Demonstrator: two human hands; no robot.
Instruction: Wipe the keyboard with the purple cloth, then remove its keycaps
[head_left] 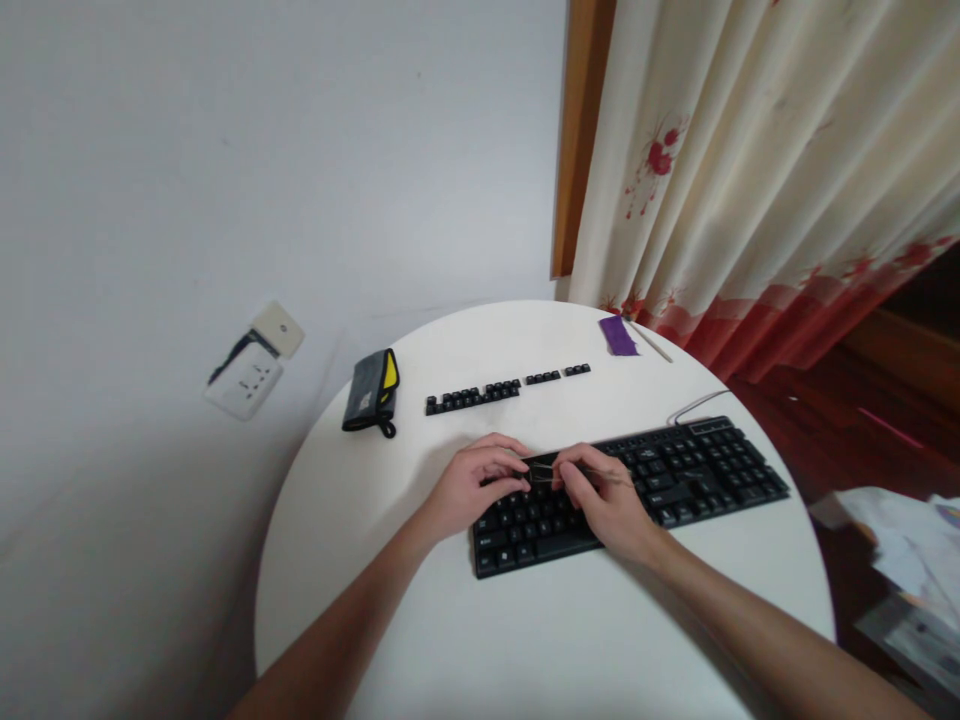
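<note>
A black keyboard point(570, 547) lies slanted on the round white table, its upper left rows bare of keycaps. Over that part, my right hand point(609, 500) pinches a thin wire keycap puller point(541, 467), whose loop points left. The puller's loop reaches the fingertips of my left hand point(476, 487), curled with thumb and fingers close together. Something small and dark sits at those fingertips, too small to tell apart from the keyboard behind. Behind the keyboard, removed black keycaps point(472, 399) stand in rows, with two shorter groups to their right.
A grey pouch point(367, 395) with a yellow patch sits at the table's left edge. Toward the back right are a purple cloth point(619, 336) and a thin stick point(651, 342). The keyboard's cable point(697, 404) runs over the right edge. A wall socket point(251, 378) and a curtain point(720, 170) border the table.
</note>
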